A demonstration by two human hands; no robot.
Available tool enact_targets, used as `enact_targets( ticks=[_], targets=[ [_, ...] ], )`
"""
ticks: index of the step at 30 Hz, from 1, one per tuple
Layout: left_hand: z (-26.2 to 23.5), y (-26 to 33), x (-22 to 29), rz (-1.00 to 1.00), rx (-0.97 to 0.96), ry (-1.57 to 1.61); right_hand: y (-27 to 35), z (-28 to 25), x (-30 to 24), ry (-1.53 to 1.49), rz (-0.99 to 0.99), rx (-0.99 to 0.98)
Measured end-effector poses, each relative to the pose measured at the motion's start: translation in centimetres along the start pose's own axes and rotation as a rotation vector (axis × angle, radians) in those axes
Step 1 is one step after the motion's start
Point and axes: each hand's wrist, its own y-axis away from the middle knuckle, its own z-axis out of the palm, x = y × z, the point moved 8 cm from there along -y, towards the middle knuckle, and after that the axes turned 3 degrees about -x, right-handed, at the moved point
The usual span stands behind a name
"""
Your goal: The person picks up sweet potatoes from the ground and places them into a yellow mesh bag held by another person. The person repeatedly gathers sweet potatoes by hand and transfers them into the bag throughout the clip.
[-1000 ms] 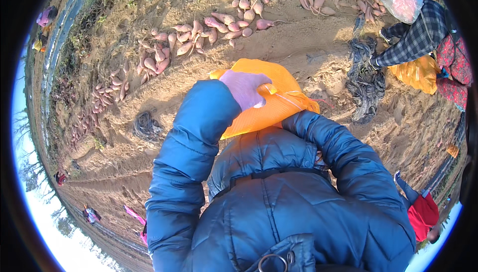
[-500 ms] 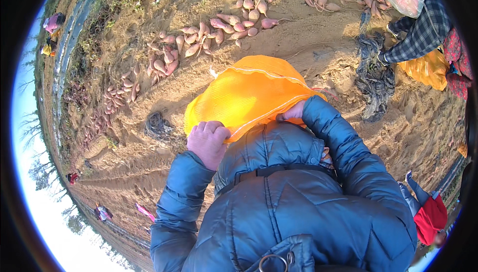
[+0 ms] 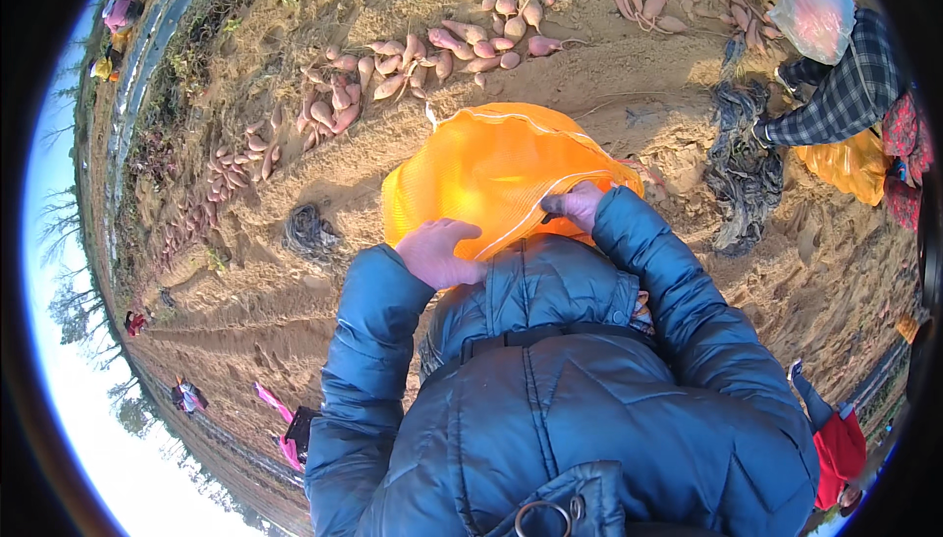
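An orange mesh bag (image 3: 491,166) with a white cord along its rim spreads out in front of my body, its mouth toward me. My right hand (image 3: 583,206) grips the rim on the right, the thumb over the cord and the other fingers hidden by the mesh. At the bag's lower left edge, my left hand (image 3: 439,254) rests against the mesh with thumb and fingers apart. Beyond the bag, sweet potatoes (image 3: 393,70) lie in a long row on the soil. What the bag holds, if anything, is hidden.
A crumpled dark plastic sheet (image 3: 739,159) lies on the right, beside a co-worker in a checked sleeve (image 3: 835,110) with a yellow bag (image 3: 843,166). More sweet potatoes (image 3: 653,1) lie at the far right. A dark bundle (image 3: 308,234) sits on the left.
My left hand has loosened from a closed grip on the bag's edge, and its fingers have spread. The right hand's thumb has come into sight over the rim. The bag's mouth gapes wider.
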Motion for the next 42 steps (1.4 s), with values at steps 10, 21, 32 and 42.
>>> enact_targets(
  ticks=[10, 21, 32, 42],
  targets=[
    [-2.1, -7.5, 5.4, 0.070, 0.104, 0.075, 0.0, 0.4, -1.2, -0.279, -0.078, -0.086],
    [-0.2, -8.8, 6.1, 0.097, 0.246, 0.119, 1.2, 1.5, -3.6, -0.308, -0.105, -0.190],
    [3.0, -10.9, 2.2, 0.006, 0.181, 0.648, -0.2, 0.1, -2.1, -0.228, 0.004, -0.109],
    [2.8, -11.2, 2.0, 0.004, 0.199, 0.785, -0.2, -0.1, -2.4, -0.151, -0.013, -0.063]
  ],
)
